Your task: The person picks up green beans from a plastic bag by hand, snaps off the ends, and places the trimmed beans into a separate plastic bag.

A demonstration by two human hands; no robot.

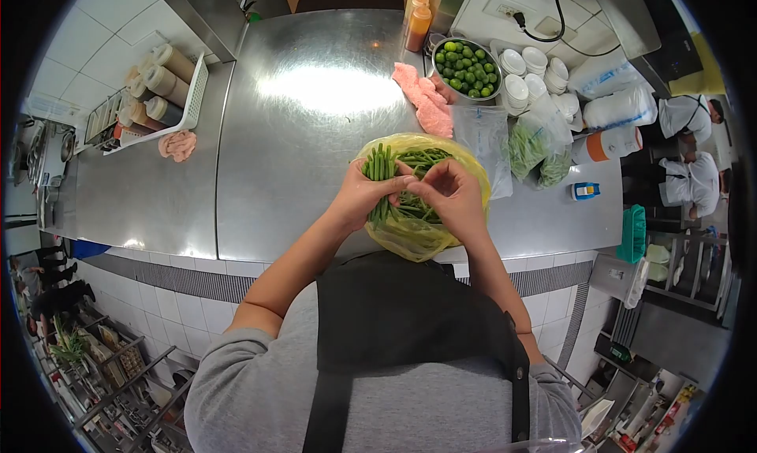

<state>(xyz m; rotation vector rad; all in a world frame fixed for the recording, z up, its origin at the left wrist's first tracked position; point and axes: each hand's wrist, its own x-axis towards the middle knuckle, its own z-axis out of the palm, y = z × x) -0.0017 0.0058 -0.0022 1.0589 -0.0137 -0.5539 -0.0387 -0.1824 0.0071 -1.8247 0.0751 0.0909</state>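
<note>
My left hand (364, 194) is closed around an upright bundle of green beans (380, 167), its ends sticking out above the fingers. Close beside it, my right hand (455, 194) has thumb and index finger pinched together near my left thumb tip; what sits in the pinch, if anything, is too small to make out. Both hands are over an open yellow plastic bag (418, 244) at the front of the steel counter. More loose green beans (426, 160) lie inside the bag, partly hidden by my hands.
A pink cloth (426, 100) lies behind the bag, near a steel bowl of limes (467, 68) and sauce bottles (418, 27). To the right are clear bags of greens (530, 147), stacked white cups (516, 92) and a blue-and-white object (585, 190). A white basket (192, 106) of bottles stands left.
</note>
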